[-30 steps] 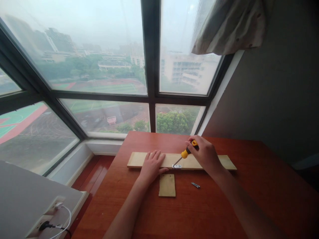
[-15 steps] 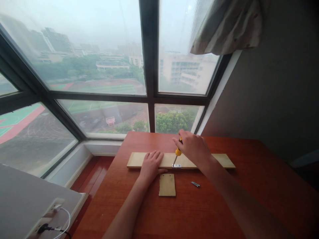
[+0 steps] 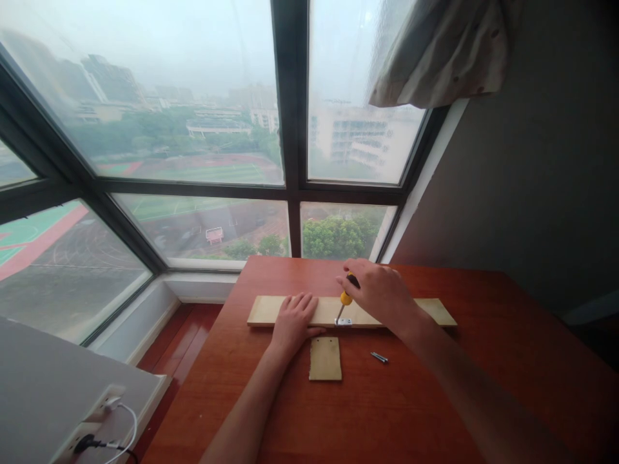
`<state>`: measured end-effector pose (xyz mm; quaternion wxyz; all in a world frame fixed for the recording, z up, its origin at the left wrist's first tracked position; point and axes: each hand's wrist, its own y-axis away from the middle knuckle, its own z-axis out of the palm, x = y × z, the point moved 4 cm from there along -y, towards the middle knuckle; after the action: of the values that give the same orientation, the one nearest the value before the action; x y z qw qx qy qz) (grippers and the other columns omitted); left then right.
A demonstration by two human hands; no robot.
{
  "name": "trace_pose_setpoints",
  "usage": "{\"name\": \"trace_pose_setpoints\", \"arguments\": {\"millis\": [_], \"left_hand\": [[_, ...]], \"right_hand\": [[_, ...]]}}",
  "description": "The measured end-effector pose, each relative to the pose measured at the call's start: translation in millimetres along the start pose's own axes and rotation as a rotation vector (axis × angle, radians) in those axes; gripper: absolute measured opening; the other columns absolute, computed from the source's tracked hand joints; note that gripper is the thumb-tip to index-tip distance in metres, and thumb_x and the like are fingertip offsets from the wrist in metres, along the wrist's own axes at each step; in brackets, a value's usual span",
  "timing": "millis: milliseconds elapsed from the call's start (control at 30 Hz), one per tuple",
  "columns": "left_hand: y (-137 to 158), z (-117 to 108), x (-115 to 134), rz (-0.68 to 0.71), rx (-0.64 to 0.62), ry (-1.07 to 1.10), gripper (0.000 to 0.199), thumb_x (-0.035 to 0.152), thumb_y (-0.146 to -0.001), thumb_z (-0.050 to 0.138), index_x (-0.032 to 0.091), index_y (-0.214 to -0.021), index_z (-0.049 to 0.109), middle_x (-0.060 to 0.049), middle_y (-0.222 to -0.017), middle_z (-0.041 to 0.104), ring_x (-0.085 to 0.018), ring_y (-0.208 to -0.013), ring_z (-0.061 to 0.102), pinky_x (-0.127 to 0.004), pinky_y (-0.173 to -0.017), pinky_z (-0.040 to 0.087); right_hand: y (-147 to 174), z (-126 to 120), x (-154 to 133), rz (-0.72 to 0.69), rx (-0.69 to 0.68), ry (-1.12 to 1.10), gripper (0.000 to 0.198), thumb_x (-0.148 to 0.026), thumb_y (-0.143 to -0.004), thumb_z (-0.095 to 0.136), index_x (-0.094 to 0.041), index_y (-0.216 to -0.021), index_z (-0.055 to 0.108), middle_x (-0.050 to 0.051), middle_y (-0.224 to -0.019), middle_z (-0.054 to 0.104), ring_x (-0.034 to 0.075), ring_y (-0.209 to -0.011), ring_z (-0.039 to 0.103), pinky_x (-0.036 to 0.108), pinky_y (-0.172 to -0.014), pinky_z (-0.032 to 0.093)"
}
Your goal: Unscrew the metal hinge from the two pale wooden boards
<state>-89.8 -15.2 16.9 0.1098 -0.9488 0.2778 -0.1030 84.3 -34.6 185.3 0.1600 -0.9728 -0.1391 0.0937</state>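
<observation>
A long pale wooden board point(image 3: 265, 310) lies across the table. My left hand point(image 3: 293, 320) rests on it with the fingers stretched out flat, the thumb along its near edge. My right hand point(image 3: 380, 290) is wrapped round the black and yellow handle of a screwdriver point(image 3: 346, 298). The tilted shaft points down to a small metal bracket point(image 3: 345, 321) at the board's near edge, its tip at the bracket's left end. Closer to me lies a small wooden piece point(image 3: 325, 359) with two holes near its far edge.
Some small metal screws or pins point(image 3: 380, 357) lie on the reddish-brown table point(image 3: 358, 412), right of the small wooden piece. Large windows point(image 3: 193, 161) stand behind the table. At lower left, plugs and cables point(image 3: 128, 425) hang from wall sockets.
My right hand has turned and dipped slightly round the screwdriver handle. The tip stays at the bracket, and my left hand keeps its place on the board.
</observation>
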Motion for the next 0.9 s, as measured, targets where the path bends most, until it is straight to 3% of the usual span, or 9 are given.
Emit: {"name": "trace_pose_setpoints", "arguments": {"millis": [100,200,433,533,667,900], "left_hand": [[0.7,0.5,-0.2,0.014,0.014,-0.010,0.068,0.060,-0.074,0.064,0.023,-0.129,0.050,-0.011,-0.134,0.053,-0.030,-0.124,0.045,-0.043,-0.105,0.029],[0.6,1.5,-0.8,0.030,0.038,-0.025,0.068,0.062,-0.073,0.063,0.022,-0.128,0.051,-0.012,-0.132,0.054,-0.030,-0.122,0.047,-0.043,-0.103,0.032],[0.2,4.7,-1.8,0.050,0.089,-0.074,0.067,0.064,-0.073,0.062,0.023,-0.125,0.053,-0.011,-0.130,0.056,-0.030,-0.119,0.050,-0.043,-0.099,0.036],[0.5,4.7,-1.5,0.054,0.090,-0.083,0.068,0.064,-0.073,0.062,0.023,-0.125,0.053,-0.011,-0.130,0.056,-0.030,-0.119,0.050,-0.043,-0.099,0.037],[0.6,4.3,-1.2,0.053,0.094,-0.090,0.068,0.065,-0.073,0.061,0.022,-0.125,0.053,-0.011,-0.130,0.057,-0.029,-0.118,0.050,-0.043,-0.100,0.036],[0.6,5.5,-1.3,0.050,0.105,-0.091,0.067,0.065,-0.073,0.061,0.022,-0.125,0.054,-0.011,-0.130,0.057,-0.029,-0.118,0.051,-0.044,-0.100,0.037]], "right_hand": [[-0.1,2.2,-0.3,-0.033,0.003,-0.082,0.024,-0.029,-0.087,0.048,-0.023,-0.108,0.059,0.005,-0.096,0.068,0.020,-0.081,0.064,0.028,-0.067,0.042],[0.8,2.4,0.4,-0.057,-0.015,-0.175,0.037,-0.021,-0.079,0.053,-0.021,-0.115,0.054,0.005,-0.105,0.066,0.019,-0.087,0.063,0.027,-0.073,0.043],[-0.1,-1.7,0.6,0.024,-0.048,-0.056,0.023,-0.041,-0.089,0.046,-0.023,-0.096,0.060,0.004,-0.091,0.067,0.020,-0.079,0.062,0.029,-0.065,0.040],[0.4,-0.7,0.2,0.006,-0.042,-0.086,0.021,-0.032,-0.088,0.047,-0.023,-0.103,0.058,0.004,-0.097,0.067,0.020,-0.084,0.062,0.029,-0.069,0.041],[3.0,-0.6,-0.8,-0.046,-0.057,-0.167,0.033,-0.022,-0.080,0.052,-0.022,-0.113,0.053,0.004,-0.108,0.065,0.018,-0.090,0.061,0.028,-0.074,0.041],[1.2,-2.6,1.8,0.016,-0.045,-0.053,0.020,-0.037,-0.090,0.045,-0.024,-0.098,0.057,0.003,-0.093,0.067,0.019,-0.077,0.062,0.029,-0.063,0.038]]}}
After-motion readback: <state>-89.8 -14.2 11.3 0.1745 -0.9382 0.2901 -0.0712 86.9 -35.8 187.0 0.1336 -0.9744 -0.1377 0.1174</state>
